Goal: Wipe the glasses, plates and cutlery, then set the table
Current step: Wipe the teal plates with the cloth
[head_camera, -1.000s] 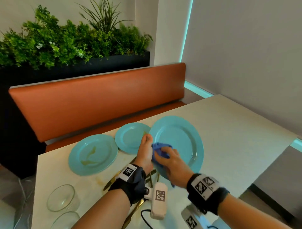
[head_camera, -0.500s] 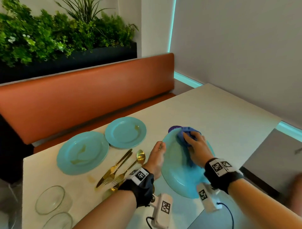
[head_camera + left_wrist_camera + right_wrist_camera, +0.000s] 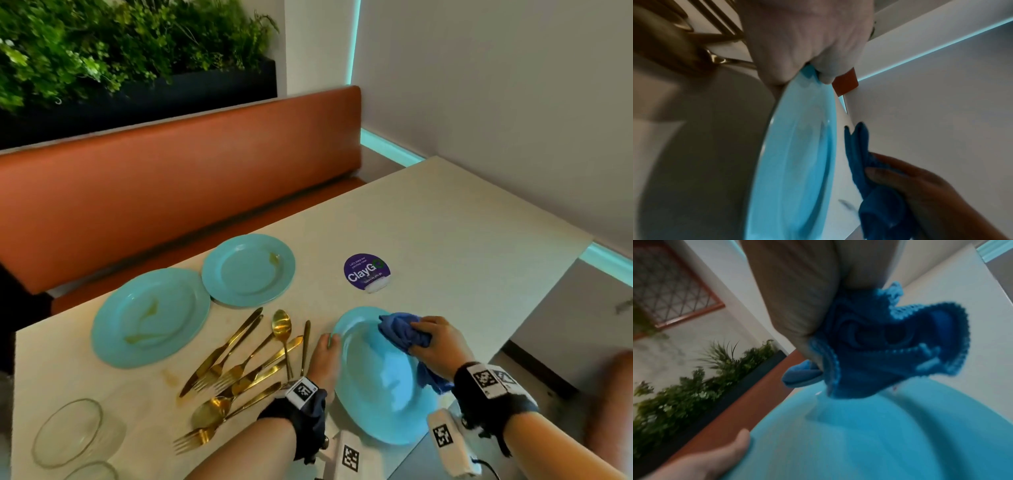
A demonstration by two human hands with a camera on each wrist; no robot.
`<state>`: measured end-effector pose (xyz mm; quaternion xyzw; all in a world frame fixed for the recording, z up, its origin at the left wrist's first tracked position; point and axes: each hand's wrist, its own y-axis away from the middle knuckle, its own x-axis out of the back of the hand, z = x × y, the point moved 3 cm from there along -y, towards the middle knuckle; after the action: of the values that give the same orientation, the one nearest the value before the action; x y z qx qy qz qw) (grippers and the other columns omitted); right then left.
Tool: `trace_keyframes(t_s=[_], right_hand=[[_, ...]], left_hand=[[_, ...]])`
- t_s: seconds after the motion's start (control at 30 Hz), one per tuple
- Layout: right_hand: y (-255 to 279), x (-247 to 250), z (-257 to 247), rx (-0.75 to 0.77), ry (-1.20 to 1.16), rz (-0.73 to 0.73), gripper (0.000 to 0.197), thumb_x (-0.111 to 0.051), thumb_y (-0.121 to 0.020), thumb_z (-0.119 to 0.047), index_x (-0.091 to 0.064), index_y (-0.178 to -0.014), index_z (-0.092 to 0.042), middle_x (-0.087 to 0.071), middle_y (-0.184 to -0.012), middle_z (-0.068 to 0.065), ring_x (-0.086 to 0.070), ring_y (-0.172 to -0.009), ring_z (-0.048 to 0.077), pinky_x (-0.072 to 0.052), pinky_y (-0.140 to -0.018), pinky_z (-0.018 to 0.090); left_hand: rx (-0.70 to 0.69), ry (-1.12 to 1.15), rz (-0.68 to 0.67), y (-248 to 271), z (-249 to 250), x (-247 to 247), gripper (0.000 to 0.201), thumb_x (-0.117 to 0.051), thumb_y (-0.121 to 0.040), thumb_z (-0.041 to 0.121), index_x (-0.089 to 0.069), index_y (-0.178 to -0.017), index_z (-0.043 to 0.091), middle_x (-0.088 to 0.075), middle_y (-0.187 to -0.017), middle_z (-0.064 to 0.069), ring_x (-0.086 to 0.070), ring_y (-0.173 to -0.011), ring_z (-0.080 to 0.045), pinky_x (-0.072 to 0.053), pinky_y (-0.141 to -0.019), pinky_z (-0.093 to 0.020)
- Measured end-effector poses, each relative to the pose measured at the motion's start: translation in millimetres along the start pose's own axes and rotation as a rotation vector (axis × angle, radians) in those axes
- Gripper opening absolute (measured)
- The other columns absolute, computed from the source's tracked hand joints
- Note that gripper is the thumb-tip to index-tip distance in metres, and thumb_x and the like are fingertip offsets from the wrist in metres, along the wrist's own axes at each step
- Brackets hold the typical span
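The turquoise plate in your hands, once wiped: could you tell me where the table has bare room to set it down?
Bare tabletop lies beyond the round purple sticker, out to the far corner. The left half is crowded: large stained turquoise plate, smaller stained turquoise plate, gold cutlery and clear glasses. Only narrow strips separate them.

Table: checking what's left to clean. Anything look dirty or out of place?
Yes. The large plate and small plate carry yellowish smears, a stain marks the table, and the gold cutlery lies in a jumbled heap.
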<state>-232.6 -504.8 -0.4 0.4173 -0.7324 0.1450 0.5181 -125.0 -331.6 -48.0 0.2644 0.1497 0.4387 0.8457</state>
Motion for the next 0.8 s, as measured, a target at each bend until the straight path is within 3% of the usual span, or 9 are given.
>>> trace_keyframes(t_s=[0.13, 0.23, 0.3, 0.37, 0.47, 0.53, 0.67, 0.8], right_hand=[[-15, 7, -1, -0.088, -0.173, 0.048, 0.031, -0.071, -0.075, -0.009, -0.071, -0.106, -0.01, -0.065, -0.109, 0.01, -0.06, -0.096, 0.026, -0.038, -0.077, 0.022], [-28, 2, 2, -0.223, -0.48, 0.059, 0.021, -0.071, -0.075, -0.005, -0.069, -0.09, -0.018, -0.069, -0.101, 0.015, -0.063, -0.088, 0.028, -0.05, -0.082, 0.038], [-37, -3, 1, -0.299, -0.71, 0.041, 0.017, -0.068, -0.079, -0.001, -0.064, -0.082, -0.018, -0.067, -0.101, 0.021, -0.062, -0.083, 0.029, -0.051, -0.083, 0.044], [-45, -7, -4, -0.374, -0.876, 0.011, 0.012, -0.063, -0.084, -0.002, -0.062, -0.089, -0.013, -0.065, -0.095, 0.021, -0.061, -0.075, 0.03, -0.054, -0.072, 0.041], [-57, -7, -15, -0.419, -1.022, -0.034, 0.015, -0.056, -0.091, -0.007, -0.054, -0.105, -0.009, -0.062, -0.085, 0.015, -0.058, -0.068, 0.029, -0.048, -0.06, 0.033], [-65, -3, -24, -0.402, -1.093, -0.073, 0.012, -0.051, -0.094, -0.009, -0.051, -0.105, -0.006, -0.061, -0.084, 0.015, -0.058, -0.068, 0.028, -0.047, -0.058, 0.033], [-81, 8, -40, -0.352, -1.187, -0.115, 0.006, -0.046, -0.096, -0.011, -0.05, -0.099, -0.007, -0.06, -0.083, 0.015, -0.057, -0.066, 0.027, -0.046, -0.056, 0.031], [-96, 14, -47, -0.372, -1.32, -0.175, 0.016, -0.045, -0.096, -0.018, -0.058, -0.095, -0.009, -0.069, -0.074, 0.009, -0.066, -0.054, 0.021, -0.051, -0.055, 0.031]], left_hand=[[0.039, -0.131, 0.01, -7, -10, -5, 0.027, -0.036, -0.1, 0.028, -0.05, -0.117, 0.013, -0.06, -0.117, -0.015, -0.06, -0.102, -0.029, -0.049, -0.094, -0.038], [0.069, -0.45, 0.073, -15, -14, -1, 0.043, -0.042, -0.097, 0.036, -0.046, -0.13, 0.007, -0.059, -0.125, -0.014, -0.058, -0.11, -0.029, -0.047, -0.09, -0.032], [0.096, -0.585, 0.084, -21, -16, 1, 0.05, -0.045, -0.094, 0.039, -0.042, -0.132, 0.005, -0.055, -0.131, -0.013, -0.055, -0.117, -0.029, -0.046, -0.094, -0.033], [0.133, -0.7, 0.076, -26, -17, 2, 0.055, -0.047, -0.094, 0.039, -0.038, -0.134, 0.003, -0.048, -0.138, -0.014, -0.049, -0.126, -0.029, -0.043, -0.102, -0.034], [0.124, -0.881, 0.072, -36, -7, 7, 0.061, -0.044, -0.095, 0.04, -0.031, -0.139, 0.001, -0.04, -0.145, -0.014, -0.042, -0.133, -0.028, -0.037, -0.107, -0.032], [0.113, -0.884, 0.11, -42, 12, 19, 0.064, -0.044, -0.095, 0.042, -0.029, -0.142, 0.0, -0.042, -0.143, -0.016, -0.043, -0.132, -0.029, -0.037, -0.107, -0.034], [0.11, -0.529, 0.341, -72, 57, 76, 0.048, -0.055, -0.087, 0.036, -0.057, -0.119, -0.001, -0.062, -0.12, -0.019, -0.059, -0.11, -0.035, -0.049, -0.093, -0.038], [0.145, -0.577, 0.457, -97, 82, 141, 0.032, -0.037, -0.097, 0.016, -0.06, -0.107, -0.003, -0.062, -0.112, -0.02, -0.056, -0.109, -0.037, -0.043, -0.089, -0.035]])
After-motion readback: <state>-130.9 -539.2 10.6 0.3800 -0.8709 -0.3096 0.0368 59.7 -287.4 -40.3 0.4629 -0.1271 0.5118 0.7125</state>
